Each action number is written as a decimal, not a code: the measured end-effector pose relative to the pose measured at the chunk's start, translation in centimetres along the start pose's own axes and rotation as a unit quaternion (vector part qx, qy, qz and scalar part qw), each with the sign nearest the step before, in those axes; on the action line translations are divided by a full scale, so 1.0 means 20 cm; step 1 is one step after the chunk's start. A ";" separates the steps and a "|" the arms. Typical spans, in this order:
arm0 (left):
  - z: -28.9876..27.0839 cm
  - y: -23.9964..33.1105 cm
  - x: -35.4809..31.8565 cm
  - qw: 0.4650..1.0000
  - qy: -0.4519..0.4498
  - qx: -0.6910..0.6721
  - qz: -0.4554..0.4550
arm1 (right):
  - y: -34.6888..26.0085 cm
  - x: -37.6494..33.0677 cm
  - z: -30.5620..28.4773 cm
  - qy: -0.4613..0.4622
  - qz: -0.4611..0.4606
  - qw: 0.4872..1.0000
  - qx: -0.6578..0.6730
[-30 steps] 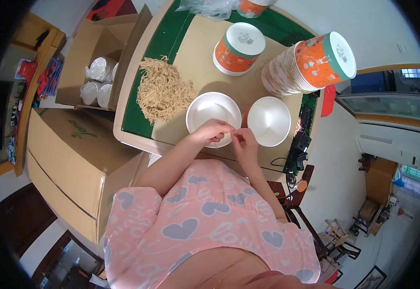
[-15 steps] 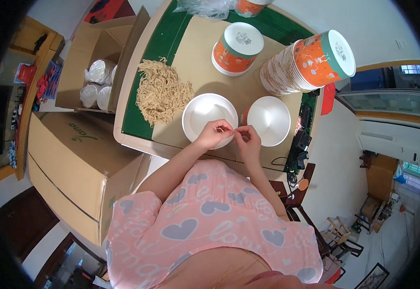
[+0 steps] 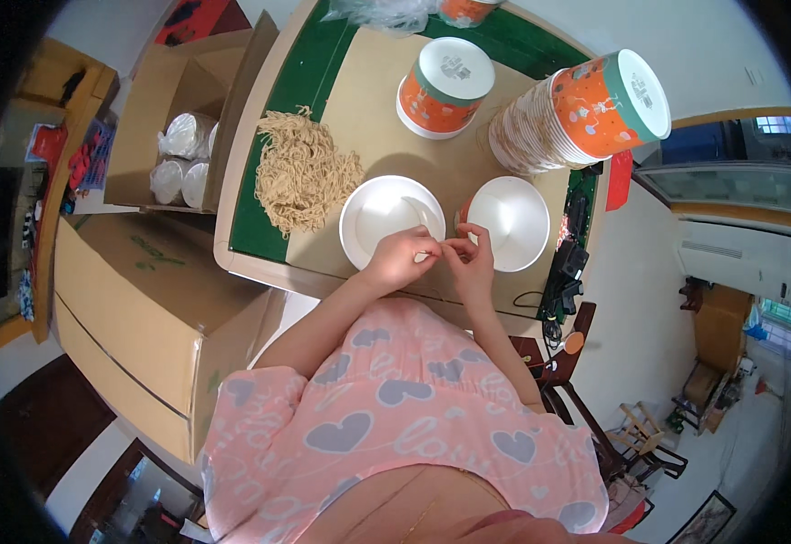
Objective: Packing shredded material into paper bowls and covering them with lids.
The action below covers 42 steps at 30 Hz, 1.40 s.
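both hands meet fingertip to fingertip — left hand (image 3: 402, 259) and right hand (image 3: 470, 259) pinched shut over the white bowl (image 3: 386, 216).

The worktop (image 3: 314, 68) has a green surface with a pale rim and a tan sheet (image 3: 373, 127) spread over most of it. On it lie a loose heap of dry noodles (image 3: 305, 172), two empty white bowls side by side near the front edge, the left bowl (image 3: 386, 218) and the right bowl (image 3: 513, 218), and an upturned orange paper tub (image 3: 445, 82) behind them. A long stack of orange tubs (image 3: 586, 109) lies tipped on its side at the right end, and a clear plastic bag (image 3: 386, 11) sits at the far edge.
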<state>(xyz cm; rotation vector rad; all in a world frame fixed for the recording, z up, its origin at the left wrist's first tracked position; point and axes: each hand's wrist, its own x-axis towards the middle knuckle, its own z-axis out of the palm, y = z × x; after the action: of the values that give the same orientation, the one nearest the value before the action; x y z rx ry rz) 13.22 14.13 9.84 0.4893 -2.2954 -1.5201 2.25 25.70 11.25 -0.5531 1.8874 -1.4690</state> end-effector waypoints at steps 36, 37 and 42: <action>0.03 0.04 -0.02 0.990 0.104 0.092 -0.024 | 0.05 0.01 -0.01 -0.034 -0.038 0.997 -0.053; 0.03 0.04 -0.02 0.991 0.104 0.086 -0.027 | 0.05 0.01 -0.01 -0.034 -0.038 0.997 -0.053; 0.06 0.04 -0.02 0.989 0.113 0.094 -0.029 | 0.01 0.01 0.00 -0.027 -0.032 0.996 -0.074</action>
<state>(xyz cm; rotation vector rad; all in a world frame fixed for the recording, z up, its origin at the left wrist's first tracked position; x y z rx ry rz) 12.97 15.49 10.12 0.7455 -2.2708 -1.2090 2.18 25.65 10.96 -0.7209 1.9612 -1.3472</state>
